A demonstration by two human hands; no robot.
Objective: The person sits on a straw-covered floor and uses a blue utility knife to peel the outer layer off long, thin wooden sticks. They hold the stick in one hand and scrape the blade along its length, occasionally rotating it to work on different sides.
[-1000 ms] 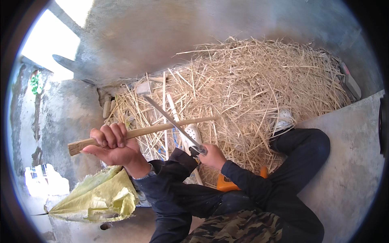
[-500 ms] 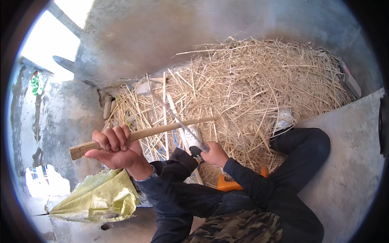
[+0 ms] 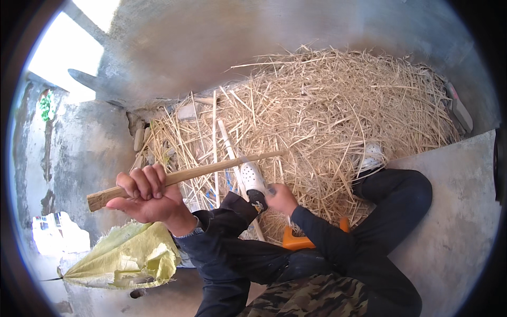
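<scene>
"Wooden stick (image 3: 211,168): where?"
"Slanting over the white shoe (image 3: 252,176), the left hand (image 3: 153,191) wrapped round its thick end."
"And the right hand (image 3: 282,199)?"
"Apart from the left, curled on a motion-blurred blade (image 3: 271,190)."
"Around them?"
"Loose straw (image 3: 327,105); yellow sack (image 3: 129,254) at left."

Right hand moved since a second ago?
Yes, slightly: the bare right hand sits farther right and higher in view, against the orange plastic object.
</scene>
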